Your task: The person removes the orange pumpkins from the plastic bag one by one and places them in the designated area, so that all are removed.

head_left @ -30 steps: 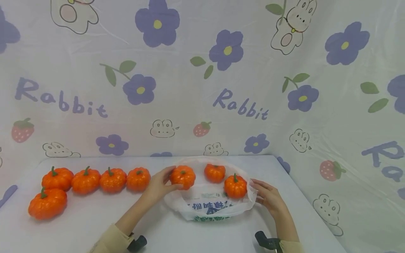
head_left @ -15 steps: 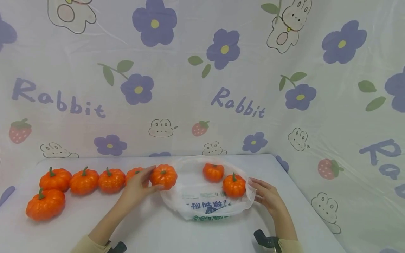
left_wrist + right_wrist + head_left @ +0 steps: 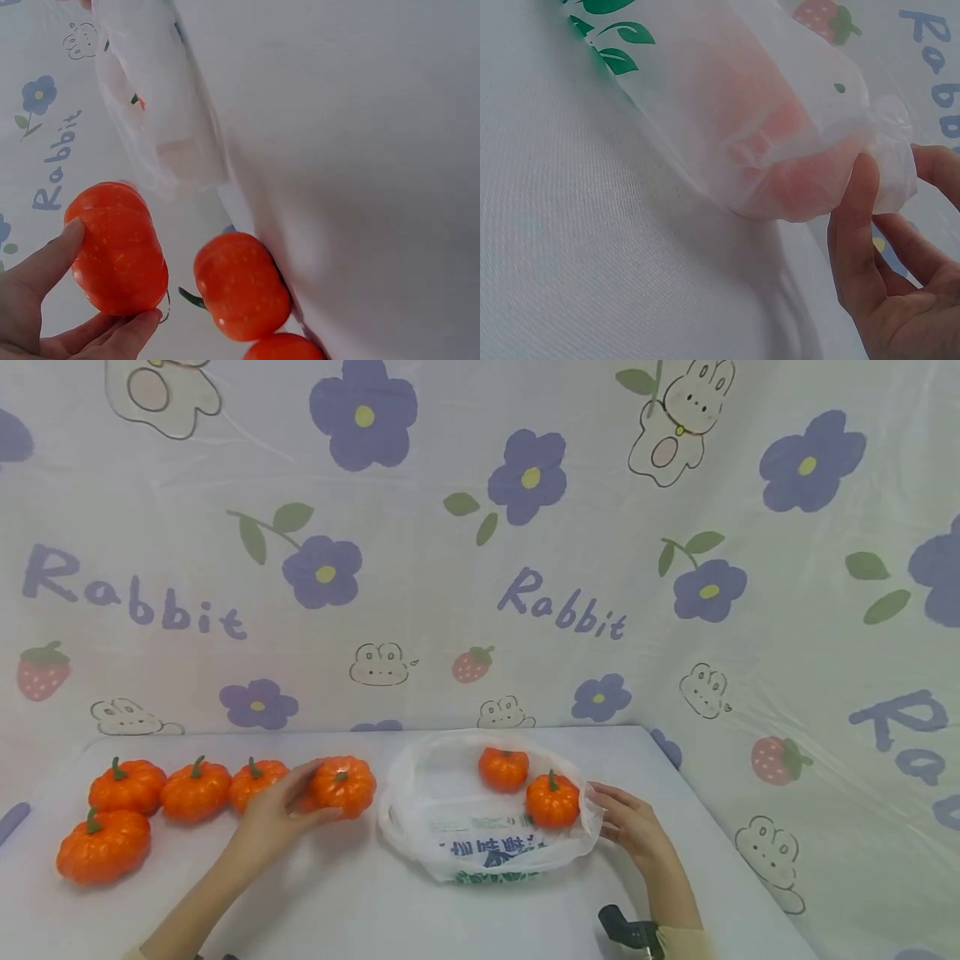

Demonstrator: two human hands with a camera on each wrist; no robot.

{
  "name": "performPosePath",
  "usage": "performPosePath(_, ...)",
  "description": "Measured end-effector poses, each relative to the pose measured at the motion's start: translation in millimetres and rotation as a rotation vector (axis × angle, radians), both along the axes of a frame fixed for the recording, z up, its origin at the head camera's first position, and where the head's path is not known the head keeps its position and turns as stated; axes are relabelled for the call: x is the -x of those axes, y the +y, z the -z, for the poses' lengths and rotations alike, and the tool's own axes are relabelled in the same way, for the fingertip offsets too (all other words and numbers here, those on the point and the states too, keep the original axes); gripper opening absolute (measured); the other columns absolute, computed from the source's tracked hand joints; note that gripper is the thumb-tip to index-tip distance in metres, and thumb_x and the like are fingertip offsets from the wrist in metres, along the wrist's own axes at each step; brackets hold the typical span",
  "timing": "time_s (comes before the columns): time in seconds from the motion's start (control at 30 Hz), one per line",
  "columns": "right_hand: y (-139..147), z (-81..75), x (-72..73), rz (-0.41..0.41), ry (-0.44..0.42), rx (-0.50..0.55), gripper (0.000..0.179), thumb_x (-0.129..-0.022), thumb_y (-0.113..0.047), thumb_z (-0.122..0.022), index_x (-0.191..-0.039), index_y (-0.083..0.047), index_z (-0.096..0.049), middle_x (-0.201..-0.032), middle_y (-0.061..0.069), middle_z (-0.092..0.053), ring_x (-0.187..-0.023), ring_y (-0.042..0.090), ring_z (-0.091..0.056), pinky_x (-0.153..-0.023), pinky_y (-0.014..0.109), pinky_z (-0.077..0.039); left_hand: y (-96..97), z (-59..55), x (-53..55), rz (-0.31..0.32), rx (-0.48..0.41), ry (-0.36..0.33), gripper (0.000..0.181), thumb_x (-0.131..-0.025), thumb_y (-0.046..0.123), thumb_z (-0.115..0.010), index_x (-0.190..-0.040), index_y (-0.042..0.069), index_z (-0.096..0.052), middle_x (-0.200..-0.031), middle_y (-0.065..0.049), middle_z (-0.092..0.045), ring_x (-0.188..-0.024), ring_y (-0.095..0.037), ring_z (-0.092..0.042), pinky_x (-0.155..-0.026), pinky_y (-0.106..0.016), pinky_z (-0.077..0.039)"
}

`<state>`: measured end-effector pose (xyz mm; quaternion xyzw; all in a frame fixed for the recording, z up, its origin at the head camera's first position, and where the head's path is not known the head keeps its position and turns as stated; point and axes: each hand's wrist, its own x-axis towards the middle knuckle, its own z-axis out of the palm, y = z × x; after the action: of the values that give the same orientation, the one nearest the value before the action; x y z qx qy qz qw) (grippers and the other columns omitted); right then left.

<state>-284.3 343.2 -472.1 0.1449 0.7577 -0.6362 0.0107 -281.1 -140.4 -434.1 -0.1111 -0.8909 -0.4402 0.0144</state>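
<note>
My left hand [image 3: 281, 806] grips an orange toy pumpkin [image 3: 342, 787], thumb and fingers on its opposite sides. In the left wrist view, the held pumpkin [image 3: 120, 251] is apart from another pumpkin [image 3: 244, 286] beside it. My right hand [image 3: 633, 822] pinches the right edge of a white plastic bag [image 3: 405, 831]. The bag's mouth is open, and two pumpkins, one at the back [image 3: 503, 769] and one nearer the right hand [image 3: 552, 800], lie inside. Through the thin plastic [image 3: 765, 142], orange shows faintly in the right wrist view.
Left of the held pumpkin stands a row of pumpkins [image 3: 197, 791], with another pumpkin [image 3: 105, 847] in front at its left end. Part of the row is hidden behind the left hand. A printed curtain [image 3: 420, 527] hangs behind the white table [image 3: 420, 918].
My left hand has carried the held pumpkin leftward, from over the bag's left side to the right end of the row. My right hand stays at the bag's edge.
</note>
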Motion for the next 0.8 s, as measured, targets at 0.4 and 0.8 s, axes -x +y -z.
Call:
performPosePath(0.4, 0, 0.8, -0.7, 0.0, 0.002, -0.005, 0.064, -0.091, -0.043, -0.066, -0.141, -0.006, -0.049, -0.147, 0.016, -0.047, -0.109, 0.017, -0.059, -0.103, 0.039, -0.053, -38.5, -0.5, -12.2, -0.046, 0.074, -0.02, 0.089, -0.08, 0.046, -0.076, -0.151, 0.01, -0.036, -0.153, -0.022, -0.038, -0.135, -0.043, -0.046, -0.106, -0.054, -0.044)
performPosePath(0.8, -1, 1.4, -0.4, 0.001, 0.0, -0.007, 0.065, -0.091, -0.043, -0.066, -0.142, -0.006, -0.049, -0.148, 0.017, -0.045, -0.11, 0.019, -0.059, -0.103, 0.038, -0.053, -78.0, 3.9, -20.3, -0.073, 0.098, -0.028, 0.094, -0.082, 0.048, -0.074, -0.151, 0.001, -0.031, -0.152, -0.029, -0.034, -0.136, -0.048, -0.04, -0.102, -0.048, -0.041)
